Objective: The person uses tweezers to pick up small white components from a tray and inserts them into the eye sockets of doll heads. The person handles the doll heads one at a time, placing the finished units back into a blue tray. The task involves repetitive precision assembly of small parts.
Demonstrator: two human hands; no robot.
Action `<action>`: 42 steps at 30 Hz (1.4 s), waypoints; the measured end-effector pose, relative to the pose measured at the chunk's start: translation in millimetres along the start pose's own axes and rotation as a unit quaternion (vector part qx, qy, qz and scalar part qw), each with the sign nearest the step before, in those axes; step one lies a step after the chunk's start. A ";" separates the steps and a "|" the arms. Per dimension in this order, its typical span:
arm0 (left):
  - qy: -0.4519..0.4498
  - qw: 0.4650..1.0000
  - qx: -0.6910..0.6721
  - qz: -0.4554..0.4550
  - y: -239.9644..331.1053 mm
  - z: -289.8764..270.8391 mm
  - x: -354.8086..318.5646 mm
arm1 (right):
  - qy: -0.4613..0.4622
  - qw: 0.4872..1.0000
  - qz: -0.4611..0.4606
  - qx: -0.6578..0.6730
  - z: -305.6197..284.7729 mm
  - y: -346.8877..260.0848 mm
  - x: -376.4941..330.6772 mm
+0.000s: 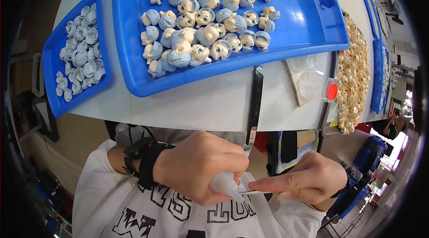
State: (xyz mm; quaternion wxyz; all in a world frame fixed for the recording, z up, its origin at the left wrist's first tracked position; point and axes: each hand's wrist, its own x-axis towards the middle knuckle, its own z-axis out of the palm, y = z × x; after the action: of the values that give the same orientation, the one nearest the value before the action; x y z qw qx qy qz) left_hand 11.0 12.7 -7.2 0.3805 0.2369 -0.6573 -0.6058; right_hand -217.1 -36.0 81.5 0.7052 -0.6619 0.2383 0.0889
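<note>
Left hand point(201, 166) grips a small white bottle point(223, 183) (nozzle down); right hand point(313, 177) pinches a thin stick point(254, 192).

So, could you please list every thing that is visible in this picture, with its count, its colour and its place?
Large blue plastic tray: one, blue, top centre of the white table.
Small doll heads with pale blue hair: several dozen, cream and blue, in the large tray.
Smaller blue plastic tray: one, blue, at left.
Pale blue hair pieces: many, in the smaller tray.
Cream doll parts: a heap, at right.
Round clear dish with red centre: one, right of centre.
Black flat bar: one, on the table's near edge.
Left hand: holds a small white squeeze bottle; black watch on the wrist.
Right hand: fingers pinch a thin stick at the bottle's tip.
</note>
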 end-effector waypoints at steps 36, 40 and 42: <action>0.032 0.999 -0.010 -0.039 1.9 -2.1 -4.3 | 0.191 0.934 -0.067 -0.293 28.1 -13.3 -1.8; 0.050 0.997 0.009 -0.049 2.3 -0.9 -3.7 | 0.228 0.907 -0.052 -0.351 39.1 -16.1 -3.6; 0.058 0.995 0.030 -0.070 3.1 0.8 -2.4 | 0.233 0.892 -0.026 -0.386 43.0 -21.5 -3.6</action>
State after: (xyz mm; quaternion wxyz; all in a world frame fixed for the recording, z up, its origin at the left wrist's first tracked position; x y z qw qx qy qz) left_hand 12.3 15.5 -4.7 0.3673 0.3288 -0.6335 -0.5964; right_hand -201.4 4.3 102.8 0.3202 -0.8897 0.3255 -0.0011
